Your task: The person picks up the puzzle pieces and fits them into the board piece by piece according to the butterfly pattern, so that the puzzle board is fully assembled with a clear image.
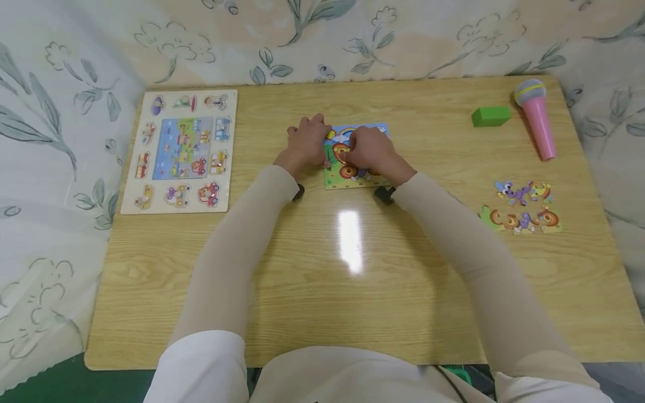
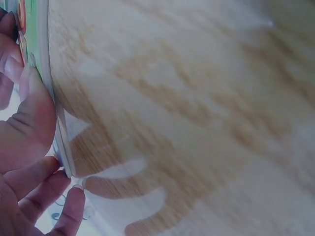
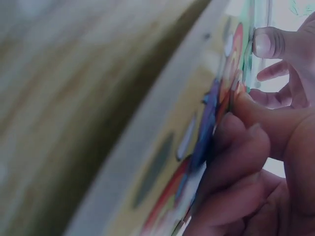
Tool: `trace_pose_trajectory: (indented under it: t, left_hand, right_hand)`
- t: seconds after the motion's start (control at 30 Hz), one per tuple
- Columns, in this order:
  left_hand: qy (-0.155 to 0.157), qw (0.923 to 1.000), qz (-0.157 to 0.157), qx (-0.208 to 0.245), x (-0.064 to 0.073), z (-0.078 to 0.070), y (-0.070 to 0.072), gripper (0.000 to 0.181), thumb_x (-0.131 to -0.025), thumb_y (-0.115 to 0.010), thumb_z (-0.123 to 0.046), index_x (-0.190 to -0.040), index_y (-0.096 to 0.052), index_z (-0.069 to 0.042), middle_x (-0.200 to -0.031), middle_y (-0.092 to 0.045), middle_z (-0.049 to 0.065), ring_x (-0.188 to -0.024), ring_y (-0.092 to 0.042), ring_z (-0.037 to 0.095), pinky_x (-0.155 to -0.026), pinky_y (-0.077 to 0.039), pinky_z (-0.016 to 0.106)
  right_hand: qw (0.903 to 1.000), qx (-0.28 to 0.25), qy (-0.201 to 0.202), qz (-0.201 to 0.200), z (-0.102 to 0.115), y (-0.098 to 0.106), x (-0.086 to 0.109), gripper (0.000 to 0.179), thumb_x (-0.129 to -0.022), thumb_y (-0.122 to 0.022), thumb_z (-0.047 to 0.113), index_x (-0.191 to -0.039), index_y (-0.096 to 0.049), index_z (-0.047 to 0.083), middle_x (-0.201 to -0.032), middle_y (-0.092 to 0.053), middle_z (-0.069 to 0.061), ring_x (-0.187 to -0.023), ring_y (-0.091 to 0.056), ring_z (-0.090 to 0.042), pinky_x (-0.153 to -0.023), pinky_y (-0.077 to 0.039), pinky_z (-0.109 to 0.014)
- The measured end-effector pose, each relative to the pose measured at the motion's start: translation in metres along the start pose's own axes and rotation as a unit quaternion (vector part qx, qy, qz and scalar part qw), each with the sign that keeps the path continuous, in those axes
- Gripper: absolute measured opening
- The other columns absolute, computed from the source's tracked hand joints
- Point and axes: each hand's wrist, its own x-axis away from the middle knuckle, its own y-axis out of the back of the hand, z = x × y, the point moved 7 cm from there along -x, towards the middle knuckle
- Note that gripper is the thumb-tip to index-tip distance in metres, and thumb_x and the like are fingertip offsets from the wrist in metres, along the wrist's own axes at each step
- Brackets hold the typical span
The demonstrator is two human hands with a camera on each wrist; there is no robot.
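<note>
A bright picture puzzle board [image 1: 336,182], with a rainbow and animals, lies flat in front of me. My left hand [image 1: 306,143] rests along its left side. Its thumb touches the board's edge [image 2: 43,54] in the left wrist view, and the other fingers reach toward the corner with their tips near the tabletop. Over the board's middle, my right hand [image 1: 374,150] has its fingers curled against the thumb, pinching a puzzle piece at the orange-and-red part. The hand covers most of that piece. In the right wrist view the right hand's fingers [image 3: 241,172] touch the printed surface.
Loose puzzle pieces [image 1: 524,223] lie in two rows at the right. Behind them are a green block [image 1: 491,116] and a pink toy microphone [image 1: 540,126]. A larger peg puzzle board [image 1: 194,207] lies at the left. Floral cloth [image 1: 322,39] hangs behind the wooden table [image 1: 302,280].
</note>
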Motion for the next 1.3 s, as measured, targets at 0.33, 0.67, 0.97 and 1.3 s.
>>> trace_pose_trajectory:
  t: [0.33, 0.67, 0.97, 1.3]
  left_hand:
    - [-0.006, 1.0000, 0.000, 0.003, 0.004, -0.002, 0.001, 0.083, -0.077, -0.079, -0.035, -0.147, -0.040, -0.017, -0.135, -0.038, 0.006, -0.125, -0.035, 0.032, -0.103, -0.030, 0.060]
    - [-0.010, 0.9999, 0.011, -0.007, 0.002, -0.004, 0.001, 0.085, -0.078, -0.078, -0.038, -0.149, -0.037, -0.016, -0.137, -0.036, 0.007, -0.126, -0.033, 0.032, -0.105, -0.029, 0.059]
    - [0.008, 1.0000, 0.004, 0.003, 0.004, 0.000, 0.001, 0.086, -0.075, -0.080, -0.036, -0.148, -0.038, -0.016, -0.136, -0.038, 0.007, -0.126, -0.034, 0.031, -0.105, -0.029, 0.060]
    - [0.009, 0.9999, 0.010, -0.005, -0.001, -0.003, -0.001, 0.088, -0.076, -0.079, -0.037, -0.149, -0.035, -0.015, -0.141, -0.035, 0.008, -0.129, -0.033, 0.031, -0.106, -0.029, 0.060]
  right_hand:
    - [0.9962, -0.081, -0.032, -0.002, -0.008, 0.001, -0.007, 0.037, -0.081, -0.066, 0.031, -0.056, -0.045, 0.014, -0.047, -0.036, 0.006, -0.045, -0.035, -0.012, -0.046, -0.028, -0.026]
    - [0.9917, -0.123, -0.029, -0.023, -0.010, 0.000, -0.002, 0.035, -0.082, -0.066, 0.029, -0.054, -0.050, 0.015, -0.046, -0.041, 0.007, -0.047, -0.041, -0.013, -0.045, -0.030, -0.025]
    - [0.9880, -0.130, 0.072, -0.041, -0.014, 0.008, 0.024, 0.022, -0.091, -0.058, 0.029, -0.083, -0.065, 0.009, -0.062, -0.057, 0.001, -0.050, -0.046, -0.012, -0.053, -0.037, -0.028]
    - [0.9942, -0.042, -0.003, -0.099, -0.152, 0.057, 0.124, 0.032, -0.093, -0.059, 0.032, -0.101, -0.067, 0.002, -0.088, -0.067, -0.018, -0.072, -0.058, -0.026, -0.062, -0.039, -0.035]
